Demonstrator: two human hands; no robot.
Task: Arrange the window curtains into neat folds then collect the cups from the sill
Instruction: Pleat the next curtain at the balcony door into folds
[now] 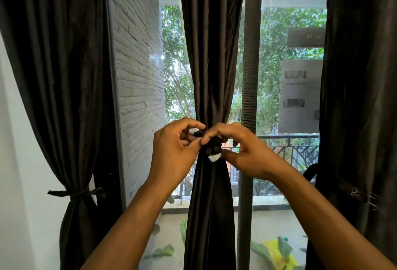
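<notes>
Here, I'm tying the middle curtain at the window.
My left hand and right hand both pinch the white-tipped tieback cinching its gathered folds.

One head view looks forward, slightly down, close over both hands toward the window beyond them.

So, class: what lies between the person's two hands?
In the head view, the gathered middle curtain and its dark tie with white ends lie between the left hand and the right hand; both pinch the tie.
</notes>
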